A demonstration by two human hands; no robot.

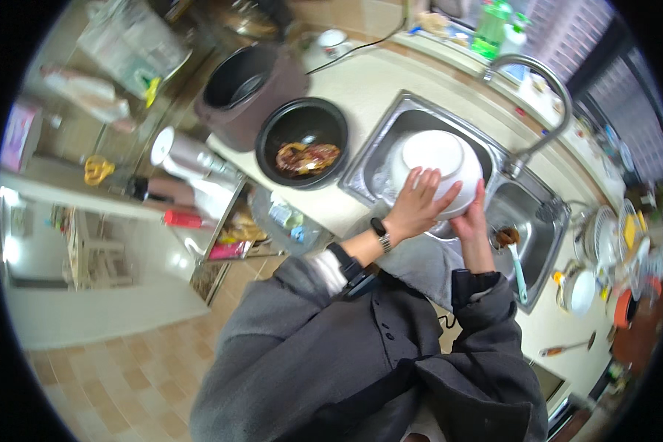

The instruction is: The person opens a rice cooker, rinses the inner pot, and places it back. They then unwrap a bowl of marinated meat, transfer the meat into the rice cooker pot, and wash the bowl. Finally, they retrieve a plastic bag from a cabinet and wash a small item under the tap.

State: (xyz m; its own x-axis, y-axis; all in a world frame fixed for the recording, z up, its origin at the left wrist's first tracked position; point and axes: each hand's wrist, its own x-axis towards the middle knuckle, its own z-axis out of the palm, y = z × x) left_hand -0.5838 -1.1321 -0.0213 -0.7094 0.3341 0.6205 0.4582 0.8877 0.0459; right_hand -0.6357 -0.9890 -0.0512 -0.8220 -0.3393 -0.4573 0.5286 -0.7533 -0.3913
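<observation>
A large white bowl [439, 157], its base turned up towards me, is over the left basin [406, 119] of a stainless-steel double sink. My left hand [420, 207] lies across the near side of the bowl, fingers spread on its outer wall and base. Gripping the bowl's right side is my right hand [471, 218]. The bowl's inside faces away from view. Foamy-looking clear wrap or water shows at the basin's left; I cannot tell which. In the right basin [522, 204] lies a brush [515, 259] with a brown head and pale-blue handle.
Left of the sink stands a black inner pot [301, 124] with meat pieces in it, beside a dark cooker body [248, 91]. A curved faucet [566, 108] arches behind the sink. Dishes [602, 232] stand in a rack on the right. An open drawer [237, 235] juts out at the left.
</observation>
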